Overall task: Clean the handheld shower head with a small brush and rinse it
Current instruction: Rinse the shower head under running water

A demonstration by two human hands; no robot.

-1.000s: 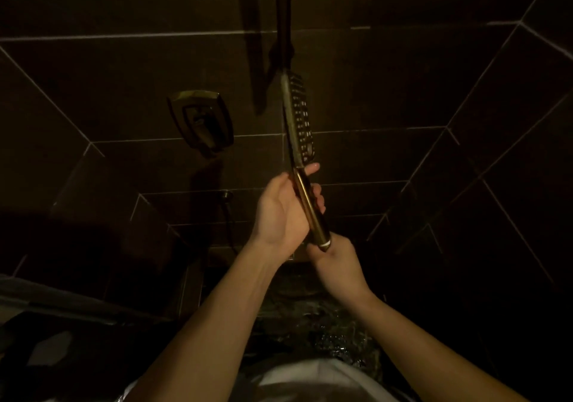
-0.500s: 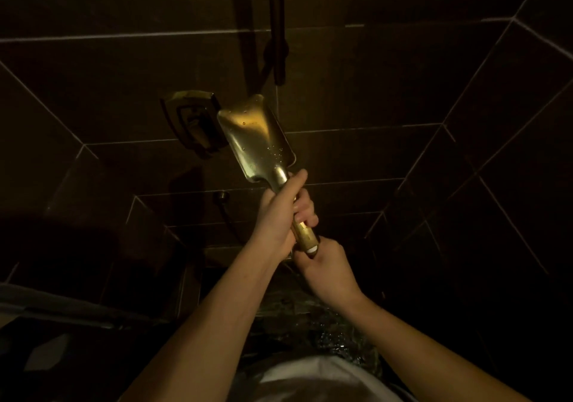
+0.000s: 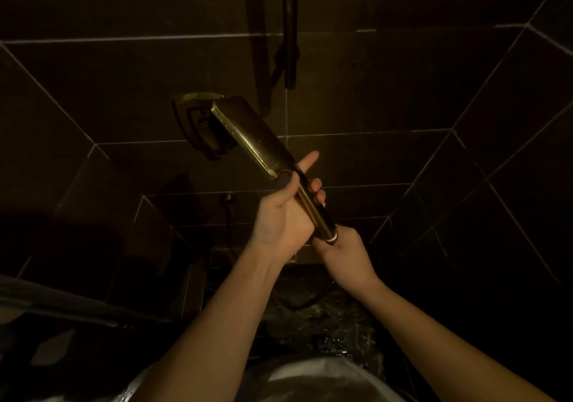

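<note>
Brass-coloured shower head (image 3: 248,136) has rolled since half a second ago, from broad back showing to nearly edge-on, nozzle face hidden, likely being turned for inspection or rinsing. Left hand (image 3: 283,215) grip wraps the handle, index finger out; right hand (image 3: 344,254) grip closes at the handle's end. Dim tiled wall (image 3: 403,91), wall valve (image 3: 198,122) behind; no brush visible.

gold shower head (image 3: 260,141), tilted, apparently wet
</note>
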